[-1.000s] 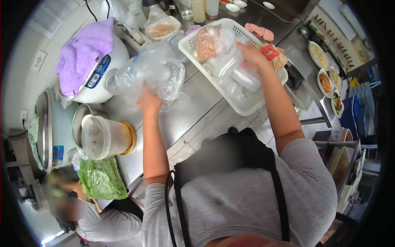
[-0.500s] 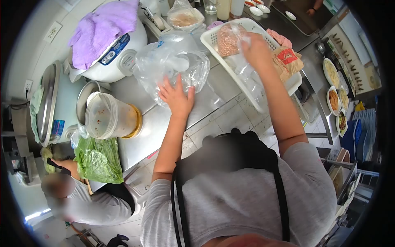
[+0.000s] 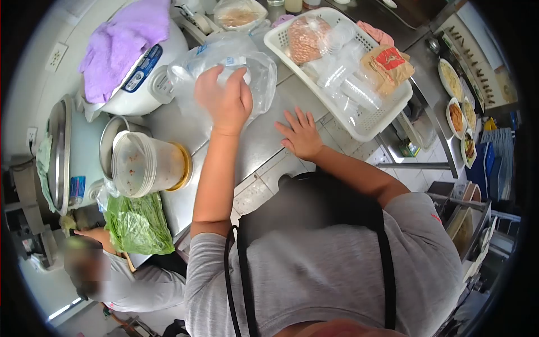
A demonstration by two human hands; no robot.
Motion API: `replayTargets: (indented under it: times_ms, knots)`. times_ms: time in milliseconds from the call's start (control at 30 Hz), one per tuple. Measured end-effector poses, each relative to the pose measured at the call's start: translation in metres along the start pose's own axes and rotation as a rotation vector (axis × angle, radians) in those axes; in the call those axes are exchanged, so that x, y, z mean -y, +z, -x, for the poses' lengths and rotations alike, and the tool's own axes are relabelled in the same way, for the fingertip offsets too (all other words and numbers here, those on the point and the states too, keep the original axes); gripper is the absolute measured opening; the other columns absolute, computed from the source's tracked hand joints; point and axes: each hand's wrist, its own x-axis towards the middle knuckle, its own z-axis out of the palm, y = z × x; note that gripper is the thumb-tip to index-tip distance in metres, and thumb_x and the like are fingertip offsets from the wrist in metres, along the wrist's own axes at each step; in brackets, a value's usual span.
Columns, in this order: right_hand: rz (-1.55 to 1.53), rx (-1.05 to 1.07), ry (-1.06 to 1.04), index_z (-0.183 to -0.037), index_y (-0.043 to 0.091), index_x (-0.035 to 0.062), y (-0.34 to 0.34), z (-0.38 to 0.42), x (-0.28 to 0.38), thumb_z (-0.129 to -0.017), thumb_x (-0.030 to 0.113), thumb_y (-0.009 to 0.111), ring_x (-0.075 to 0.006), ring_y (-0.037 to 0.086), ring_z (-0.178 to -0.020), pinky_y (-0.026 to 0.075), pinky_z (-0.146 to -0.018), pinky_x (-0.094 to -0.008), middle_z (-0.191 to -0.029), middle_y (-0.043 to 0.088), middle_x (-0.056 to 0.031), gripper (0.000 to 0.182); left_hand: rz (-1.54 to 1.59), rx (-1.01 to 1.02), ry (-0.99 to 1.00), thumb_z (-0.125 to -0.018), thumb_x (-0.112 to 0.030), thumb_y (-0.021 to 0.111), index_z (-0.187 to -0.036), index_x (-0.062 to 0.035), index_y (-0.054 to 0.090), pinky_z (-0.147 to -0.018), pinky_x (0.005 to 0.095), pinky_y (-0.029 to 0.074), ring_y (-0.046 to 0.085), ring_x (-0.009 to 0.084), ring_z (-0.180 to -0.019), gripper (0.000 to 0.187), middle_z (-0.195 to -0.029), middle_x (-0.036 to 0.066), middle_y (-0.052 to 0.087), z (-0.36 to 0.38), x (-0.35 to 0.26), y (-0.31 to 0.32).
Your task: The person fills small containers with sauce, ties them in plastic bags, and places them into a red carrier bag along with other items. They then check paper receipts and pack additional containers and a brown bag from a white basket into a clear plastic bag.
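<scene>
My left hand is over a clear plastic bag on the steel table, its fingers bent and apart. Whether the fingertips touch the bag is hard to tell, as the hand is partly blurred. Pale, whitish items show inside the bag, too obscured to name. My right hand is spread open at the table's front edge and holds nothing. To its right, a white perforated basket contains a bag of peanuts, clear plastic cups or packaging and a brown paper bag.
A tall, nearly clear tub stands left of my arm, beside a bag of green leaves. Behind are a white cooker under a purple towel. Plates of food stand far right. Another person is at lower left.
My right hand has left the peanut bag in the basket and moved down and left to the table edge. My left hand has risen slightly leftward, its fingers curling. The view has shifted slightly.
</scene>
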Motion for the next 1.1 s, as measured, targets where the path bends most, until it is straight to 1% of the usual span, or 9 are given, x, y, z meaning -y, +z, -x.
replayTargets:
  times_ms: [133, 233, 333, 433, 533, 600, 767, 967, 1100]
  knots:
    - [-0.053, 0.006, 0.031, -0.115, 0.044, 0.0180, -0.003, 0.004, 0.002, -0.073, 0.034, 0.054, -0.0369, 0.023, -0.117, 0.017, -0.094, -0.0526, -0.125, 0.032, -0.0145, 0.046, -0.111, 0.694, -0.496, -0.069, -0.028, 0.056, -0.102, -0.0044, 0.054, -0.086, 0.0415, 0.034, 0.042, 0.0344, -0.104, 0.041, -0.110, 0.018, 0.046, -0.027, 0.007, 0.019]
    - [-0.101, 0.043, 0.060, -0.117, 0.043, 0.0187, -0.006, 0.002, 0.002, -0.072, 0.034, 0.055, -0.0358, 0.018, -0.120, 0.015, -0.095, -0.0526, -0.127, 0.029, -0.0137, 0.049, -0.238, 0.801, -0.609, -0.071, -0.037, 0.055, -0.112, -0.0051, 0.046, -0.091, 0.0403, 0.031, 0.040, 0.0316, -0.109, 0.054, -0.114, 0.019, 0.045, -0.027, 0.018, 0.033]
    - [-0.050, -0.105, 0.042, -0.107, 0.050, 0.0156, -0.013, -0.001, 0.007, -0.072, 0.029, 0.054, -0.0345, 0.033, -0.111, 0.025, -0.092, -0.0483, -0.118, 0.040, -0.0149, 0.038, -0.193, 0.821, -0.605, -0.069, -0.035, 0.057, -0.109, 0.0001, 0.046, -0.084, 0.0344, 0.038, 0.049, 0.0289, -0.101, 0.054, -0.108, 0.018, 0.050, -0.042, 0.014, 0.028]
    - [-0.381, 0.277, 0.311, -0.095, 0.056, 0.0098, -0.043, -0.030, 0.015, -0.071, 0.018, 0.053, -0.0288, 0.050, -0.089, 0.039, -0.079, -0.0387, -0.095, 0.053, -0.0117, 0.025, -0.112, 0.851, -0.634, -0.069, -0.033, 0.057, -0.110, 0.0007, 0.045, -0.085, 0.0341, 0.038, 0.048, 0.0285, -0.101, 0.055, -0.109, 0.017, 0.050, -0.049, 0.061, 0.051]
    - [-0.608, -0.288, -0.055, -0.082, 0.058, 0.0058, -0.079, -0.084, 0.041, -0.070, 0.010, 0.050, -0.0274, 0.054, -0.073, 0.044, -0.067, -0.0357, -0.078, 0.054, -0.0102, 0.014, -0.147, 0.839, -0.707, -0.070, -0.033, 0.056, -0.110, 0.0009, 0.044, -0.085, 0.0339, 0.037, 0.048, 0.0283, -0.102, 0.054, -0.109, 0.017, 0.050, -0.067, 0.099, 0.057]
    - [-0.545, -0.264, -0.114, -0.082, 0.057, 0.0079, -0.076, -0.129, 0.058, -0.070, 0.007, 0.048, -0.0254, 0.054, -0.079, 0.045, -0.068, -0.0367, -0.080, 0.054, -0.0108, 0.016, -0.170, 0.816, -0.744, -0.070, -0.032, 0.056, -0.111, 0.0010, 0.044, -0.085, 0.0338, 0.037, 0.048, 0.0282, -0.102, 0.054, -0.109, 0.017, 0.050, -0.074, 0.118, 0.057]
    - [-0.344, 0.478, 0.379, -0.092, 0.055, 0.0026, -0.036, -0.221, 0.061, -0.070, 0.006, 0.047, -0.0293, 0.054, -0.089, 0.045, -0.074, -0.0361, -0.099, 0.054, -0.0158, 0.024, -0.159, 0.784, -0.790, -0.071, -0.032, 0.056, -0.111, 0.0013, 0.044, -0.085, 0.0335, 0.037, 0.047, 0.0279, -0.102, 0.053, -0.109, 0.017, 0.050, -0.045, 0.133, 0.053]
    - [-0.256, 0.513, 0.383, -0.127, 0.023, 0.0055, 0.004, -0.216, 0.042, -0.060, 0.021, 0.062, -0.0290, 0.052, -0.096, 0.043, -0.080, -0.0365, -0.106, 0.050, -0.0207, 0.079, -0.102, 0.763, -0.831, -0.071, -0.030, 0.055, -0.111, 0.0016, 0.043, -0.086, 0.0332, 0.036, 0.047, 0.0275, -0.102, 0.053, -0.110, 0.016, 0.050, -0.023, 0.137, 0.035]
    - [-0.487, 0.263, 0.328, -0.132, 0.003, 0.0105, 0.032, -0.202, 0.041, -0.065, 0.024, 0.061, -0.0317, 0.045, -0.103, 0.037, -0.086, -0.0361, -0.113, 0.043, -0.0217, 0.089, -0.091, 0.756, -0.839, -0.072, -0.030, 0.055, -0.112, 0.0019, 0.043, -0.086, 0.0329, 0.036, 0.047, 0.0273, -0.102, 0.052, -0.110, 0.016, 0.050, -0.014, 0.136, 0.032]
